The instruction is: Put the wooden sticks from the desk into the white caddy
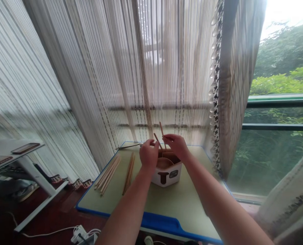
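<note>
A white box [168, 179] with brown compartments inside stands on the small table. Over its back part, my right hand [176, 144] pinches an upright wooden chopstick [161, 128]; its lower end reaches down towards the box. My left hand [149, 154] is at the box's left side, fingers closed around a second, tilted chopstick [156, 139]. Left of the box lies a bundle of darker chopsticks [129, 173], partly behind my left forearm. Farther left, pale chopsticks [107, 175] lie in a loose fan.
The table [171, 207] is pale with a blue rim. A thin dark rod-like thing [128, 147] lies at its back left. Striped curtains [110, 68] hang behind it, with a window on the right. A white desk [29, 153] and a power strip [82, 234] are at left.
</note>
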The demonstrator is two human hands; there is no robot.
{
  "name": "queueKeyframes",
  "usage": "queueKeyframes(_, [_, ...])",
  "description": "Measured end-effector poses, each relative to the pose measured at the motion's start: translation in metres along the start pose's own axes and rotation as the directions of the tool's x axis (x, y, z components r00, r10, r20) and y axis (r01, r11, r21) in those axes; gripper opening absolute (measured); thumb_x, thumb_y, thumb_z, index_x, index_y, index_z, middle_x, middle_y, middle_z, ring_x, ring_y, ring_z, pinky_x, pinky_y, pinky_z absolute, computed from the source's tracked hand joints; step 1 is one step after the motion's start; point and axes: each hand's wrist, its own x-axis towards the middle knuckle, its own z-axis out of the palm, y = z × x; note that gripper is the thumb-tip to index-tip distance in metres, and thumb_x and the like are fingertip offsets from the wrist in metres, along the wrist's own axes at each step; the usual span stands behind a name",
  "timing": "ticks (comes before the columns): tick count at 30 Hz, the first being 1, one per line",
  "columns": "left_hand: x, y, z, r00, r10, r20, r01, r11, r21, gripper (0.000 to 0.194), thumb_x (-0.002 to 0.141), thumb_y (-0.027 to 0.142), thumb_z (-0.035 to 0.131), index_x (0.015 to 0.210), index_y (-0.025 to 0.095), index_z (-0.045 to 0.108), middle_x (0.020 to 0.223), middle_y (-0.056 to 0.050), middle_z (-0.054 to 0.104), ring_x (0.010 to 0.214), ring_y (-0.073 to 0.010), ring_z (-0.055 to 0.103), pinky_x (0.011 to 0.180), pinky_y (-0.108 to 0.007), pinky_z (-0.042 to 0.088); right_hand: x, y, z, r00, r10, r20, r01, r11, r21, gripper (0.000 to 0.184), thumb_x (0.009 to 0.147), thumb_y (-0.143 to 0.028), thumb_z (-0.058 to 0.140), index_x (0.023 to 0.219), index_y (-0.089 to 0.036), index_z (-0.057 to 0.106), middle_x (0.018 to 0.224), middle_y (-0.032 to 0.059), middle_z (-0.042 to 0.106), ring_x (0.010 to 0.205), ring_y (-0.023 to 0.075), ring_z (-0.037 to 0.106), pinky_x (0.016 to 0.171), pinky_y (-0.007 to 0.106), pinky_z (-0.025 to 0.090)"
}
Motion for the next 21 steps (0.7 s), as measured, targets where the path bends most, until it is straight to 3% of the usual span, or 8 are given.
queueKeyframes(6, [0.011,-0.009,0.006,0.984,0.018,0.179,0.033,0.959,-0.281,0.023,0.077,0.033,0.054,0.088,0.016,0.066,0.078,-0.004,0.068,0.053,-0.0099,0.056,0.059,-0.024,0.044,-0.006,0.011,0.001,0.998,0.053,0.04,-0.052,0.998,-0.026,0.021,0.071,-0.034,0.06,0.083,-0.02,0.069,0.077,0.0036,0.07,0.073,0.0167,0.064,0.07,0.028,0.049])
queueKeyframes(9, [0.013,-0.007,0.008,0.977,0.018,0.212,0.062,0.93,-0.362,0.022,0.076,0.032,0.055,0.087,0.015,0.066,0.074,-0.003,0.067,0.046,-0.0078,0.052,0.054,-0.022,0.043,-0.011,0.015,0.0,0.997,0.054,0.058,-0.049,0.996,-0.073,0.019,0.071,-0.033,0.059,0.082,-0.02,0.069,0.077,0.0029,0.07,0.072,0.0164,0.063,0.069,0.027,0.048])
queueKeyframes(21, [0.024,0.001,0.009,0.968,0.034,0.25,0.075,0.908,-0.413,0.022,0.073,0.03,0.058,0.087,0.015,0.068,0.069,-0.003,0.066,0.046,-0.0073,0.049,0.05,-0.021,0.041,-0.014,0.017,-0.005,0.992,0.007,0.126,0.027,0.964,-0.265,0.017,0.073,-0.031,0.059,0.082,-0.024,0.071,0.081,0.0022,0.069,0.082,0.0188,0.061,0.076,0.03,0.043])
